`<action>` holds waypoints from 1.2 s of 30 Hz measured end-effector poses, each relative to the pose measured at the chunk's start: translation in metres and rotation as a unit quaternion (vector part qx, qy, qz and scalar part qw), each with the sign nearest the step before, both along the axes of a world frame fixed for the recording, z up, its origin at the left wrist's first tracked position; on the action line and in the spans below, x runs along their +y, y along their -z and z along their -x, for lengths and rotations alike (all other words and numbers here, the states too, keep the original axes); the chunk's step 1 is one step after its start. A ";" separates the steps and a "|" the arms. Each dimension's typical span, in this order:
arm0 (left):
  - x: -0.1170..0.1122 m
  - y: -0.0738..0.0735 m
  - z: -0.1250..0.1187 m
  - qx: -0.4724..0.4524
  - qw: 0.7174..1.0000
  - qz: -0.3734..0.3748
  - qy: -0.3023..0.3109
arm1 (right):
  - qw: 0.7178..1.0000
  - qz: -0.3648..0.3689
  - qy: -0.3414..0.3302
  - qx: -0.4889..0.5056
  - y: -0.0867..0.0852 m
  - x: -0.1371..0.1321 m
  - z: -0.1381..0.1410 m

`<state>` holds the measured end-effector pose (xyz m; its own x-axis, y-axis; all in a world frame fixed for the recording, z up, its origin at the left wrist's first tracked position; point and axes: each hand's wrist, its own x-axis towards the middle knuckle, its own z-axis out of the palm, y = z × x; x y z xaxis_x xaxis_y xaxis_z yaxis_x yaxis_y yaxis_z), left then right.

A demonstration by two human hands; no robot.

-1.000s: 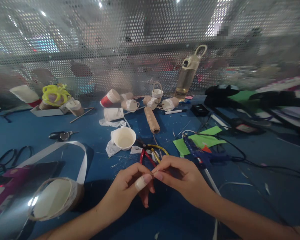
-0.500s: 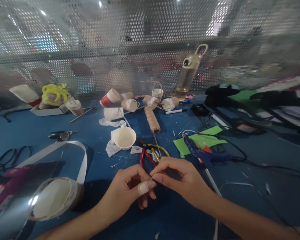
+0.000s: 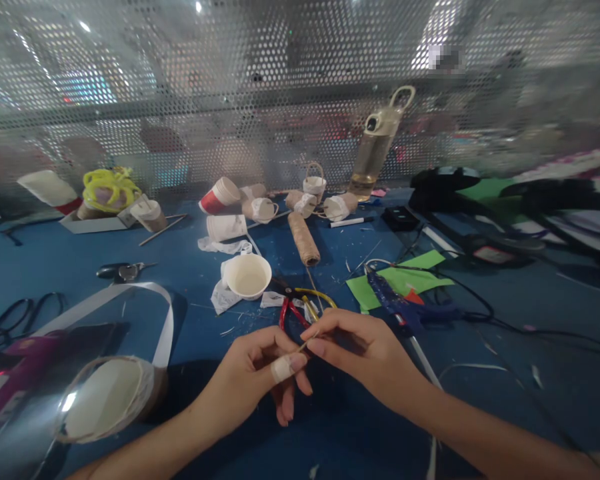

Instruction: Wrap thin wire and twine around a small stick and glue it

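While left hand (image 3: 253, 370) and right hand (image 3: 367, 340) pinch twine (image 3: 306, 345), fingertips (image 3: 318, 347) closed on it, spool (image 3: 304, 240) lies beyond fingertips.

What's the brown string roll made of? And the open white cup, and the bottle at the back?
The twine roll looks like matt plant fibre, perhaps jute: brown, with no shine. The white cup seems to be smooth paper, from its plain pale wall, though plastic is possible. The bottle's body looks like smooth, clear plastic or glass, since liquid shows through; I can't tell which.
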<state>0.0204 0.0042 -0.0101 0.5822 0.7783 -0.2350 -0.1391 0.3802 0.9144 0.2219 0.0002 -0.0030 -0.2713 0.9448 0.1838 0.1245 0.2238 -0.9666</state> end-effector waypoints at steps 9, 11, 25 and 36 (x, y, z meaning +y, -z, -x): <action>-0.001 -0.001 -0.001 0.016 1.000 -0.017 0.012 | 1.000 -0.009 -0.006 0.002 -0.001 -0.002 -0.001; 0.000 0.000 0.000 0.016 0.999 -0.022 0.037 | 1.000 -0.016 -0.005 0.005 -0.001 -0.002 -0.002; -0.002 -0.002 0.000 0.026 0.998 -0.038 -0.030 | 0.995 0.054 -0.031 0.072 0.003 -0.001 0.001; 0.001 -0.001 0.001 0.010 0.999 -0.031 0.007 | 0.998 0.012 0.009 0.059 0.001 -0.002 0.000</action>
<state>0.0197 0.0049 -0.0091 0.5889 0.7838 -0.1972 -0.1163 0.3236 0.9390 0.2222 -0.0015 -0.0036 -0.2317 0.9539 0.1908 0.0137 0.1994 -0.9798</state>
